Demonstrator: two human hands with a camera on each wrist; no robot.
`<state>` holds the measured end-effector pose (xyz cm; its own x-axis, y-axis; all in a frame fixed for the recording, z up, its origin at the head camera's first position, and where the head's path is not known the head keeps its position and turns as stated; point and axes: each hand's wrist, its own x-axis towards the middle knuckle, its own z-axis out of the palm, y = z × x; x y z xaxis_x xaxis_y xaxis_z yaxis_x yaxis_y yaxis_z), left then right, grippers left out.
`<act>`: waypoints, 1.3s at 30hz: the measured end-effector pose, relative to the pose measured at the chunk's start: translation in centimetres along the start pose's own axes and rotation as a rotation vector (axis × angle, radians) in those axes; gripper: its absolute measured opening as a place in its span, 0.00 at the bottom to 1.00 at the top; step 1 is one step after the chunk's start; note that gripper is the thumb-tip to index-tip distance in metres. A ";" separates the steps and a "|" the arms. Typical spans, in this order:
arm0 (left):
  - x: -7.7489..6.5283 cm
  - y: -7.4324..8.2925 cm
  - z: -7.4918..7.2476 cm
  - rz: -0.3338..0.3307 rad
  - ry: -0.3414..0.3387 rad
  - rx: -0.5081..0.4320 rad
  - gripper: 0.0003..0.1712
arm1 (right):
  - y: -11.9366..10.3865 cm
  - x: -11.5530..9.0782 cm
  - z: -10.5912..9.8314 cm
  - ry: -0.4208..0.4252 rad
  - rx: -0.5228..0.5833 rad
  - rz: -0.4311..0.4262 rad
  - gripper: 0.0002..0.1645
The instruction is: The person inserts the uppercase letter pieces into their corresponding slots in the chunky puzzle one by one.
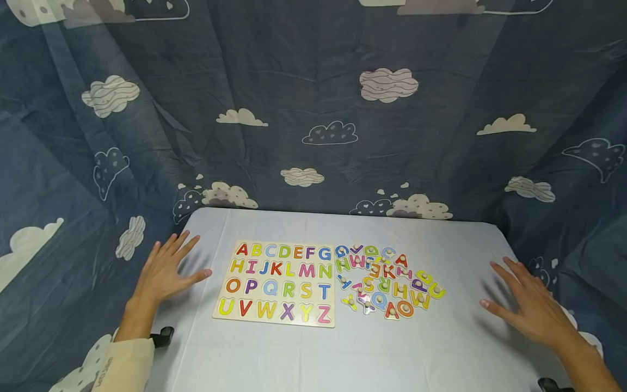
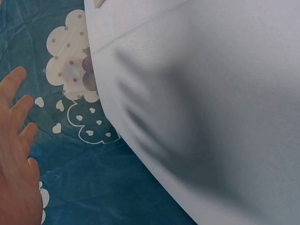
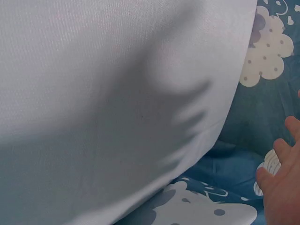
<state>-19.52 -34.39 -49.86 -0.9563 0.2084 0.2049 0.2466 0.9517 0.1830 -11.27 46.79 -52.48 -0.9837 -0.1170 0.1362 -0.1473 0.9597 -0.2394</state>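
Note:
A wooden alphabet board lies flat on the white table, with coloured letters A to Z in rows. Right of it is a loose heap of letter pieces with small knobs, among them an orange O, a yellow W and a light blue Q. Over the table's left edge hovers my left hand, fingers spread and holding nothing. My right hand is held above the right side, fingers likewise spread, apart from the pieces. Both wrist views show the hands' shadows on the cloth.
The white table ends at the back against a dark blue curtain printed with clouds, which also hangs at both sides. A black strap end shows at the left wrist, another black part near the right wrist.

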 end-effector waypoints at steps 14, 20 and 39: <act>-0.9 0.0 1.2 -0.004 -0.014 -0.036 0.57 | -0.5 -0.2 -0.2 0.022 0.013 0.007 0.62; -0.9 0.2 1.9 0.010 -0.030 -0.120 0.57 | -1.5 0.5 -0.2 0.027 0.045 0.004 0.62; -1.7 1.6 4.8 -0.052 -0.228 -0.393 0.55 | -7.0 3.8 1.8 0.043 0.136 0.043 0.57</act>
<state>-18.24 -32.18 -54.52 -0.9682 0.2490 -0.0228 0.1962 0.8134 0.5476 -14.19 39.17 -52.02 -0.9847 -0.0624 0.1629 -0.1200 0.9199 -0.3734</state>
